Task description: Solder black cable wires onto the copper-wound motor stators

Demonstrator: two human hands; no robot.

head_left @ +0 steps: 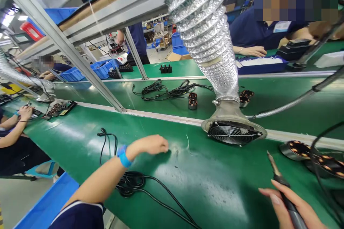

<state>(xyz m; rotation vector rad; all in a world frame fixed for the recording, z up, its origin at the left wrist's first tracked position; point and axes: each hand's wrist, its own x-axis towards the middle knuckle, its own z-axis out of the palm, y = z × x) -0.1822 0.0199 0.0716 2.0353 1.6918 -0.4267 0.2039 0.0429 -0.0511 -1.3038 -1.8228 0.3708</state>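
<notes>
A soldering iron is gripped in my right hand at the lower right, its bare tip pointing up and away over the green table. Several round motor stators with copper windings lie just beyond the tip, to its right. My left hand, with a blue wristband, hovers low over the middle of the table. Its fingers are curled closed, and whatever is in them, if anything, is hidden. Beneath my left forearm lies a coiled black cable, with a plug end farther back.
A fume extractor hood on a silver duct hangs past my hands. Behind the metal rail lie more black cable and small stators. Co-workers sit opposite and at the left. A blue bin stands at lower left.
</notes>
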